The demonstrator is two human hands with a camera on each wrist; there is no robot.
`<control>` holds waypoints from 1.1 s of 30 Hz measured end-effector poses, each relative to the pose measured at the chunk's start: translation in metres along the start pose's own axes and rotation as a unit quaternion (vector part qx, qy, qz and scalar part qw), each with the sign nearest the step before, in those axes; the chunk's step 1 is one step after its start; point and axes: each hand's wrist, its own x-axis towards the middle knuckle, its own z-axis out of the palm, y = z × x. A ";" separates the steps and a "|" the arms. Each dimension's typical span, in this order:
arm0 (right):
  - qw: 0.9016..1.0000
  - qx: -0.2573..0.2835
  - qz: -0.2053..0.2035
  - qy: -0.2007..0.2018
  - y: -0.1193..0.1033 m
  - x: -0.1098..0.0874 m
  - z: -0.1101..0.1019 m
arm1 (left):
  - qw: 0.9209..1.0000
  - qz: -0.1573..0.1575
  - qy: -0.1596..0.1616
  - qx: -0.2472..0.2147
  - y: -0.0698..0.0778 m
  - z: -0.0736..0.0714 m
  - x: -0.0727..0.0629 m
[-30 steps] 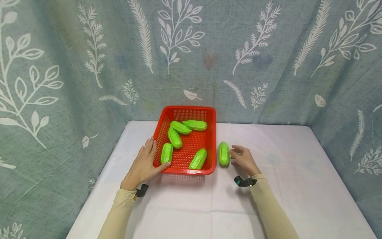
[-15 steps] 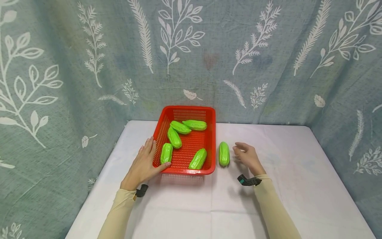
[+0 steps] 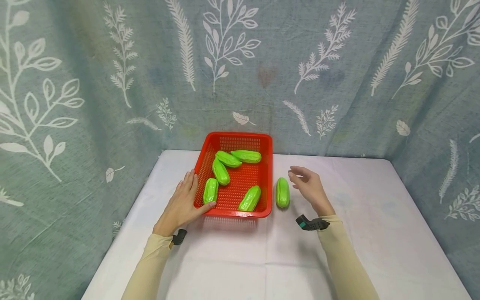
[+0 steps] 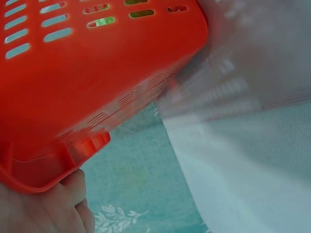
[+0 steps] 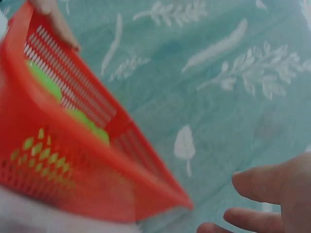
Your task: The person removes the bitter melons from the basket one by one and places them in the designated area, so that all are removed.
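A red plastic basket holds several glossy green, ridged vegetables like short gourds, one of them a front-right gourd. My left hand rests on the basket's front-left corner, fingers stretched along the left side and thumb over the front rim. The left wrist view shows the basket's rim against that hand. One more green gourd lies on the table just outside the right wall. Above and right of it hovers my right hand, fingers loosely bent, holding nothing; in the right wrist view its thumb stands apart from the fingers.
A white cloth covers the table. Behind and at the sides hangs a grey-green curtain with white leaf prints, close to the basket's back edge. Each wrist wears a dark strap, such as the right strap.
My right hand first drew back to the right from beside the loose gourd, then rose and shifted a little away from me. My left hand and the basket stayed put.
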 end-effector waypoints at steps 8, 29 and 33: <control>0.998 -0.013 -0.036 -0.040 -0.029 -0.003 0.018 | 1.000 -0.003 -0.005 -0.010 0.001 -0.001 -0.001; 0.991 -0.001 -0.069 -0.116 -0.075 0.004 0.077 | 1.000 -0.005 -0.003 -0.012 -0.002 -0.002 -0.004; 0.989 -0.016 -0.071 -0.127 -0.077 0.011 0.091 | 1.000 -0.006 0.000 -0.011 -0.003 -0.001 -0.004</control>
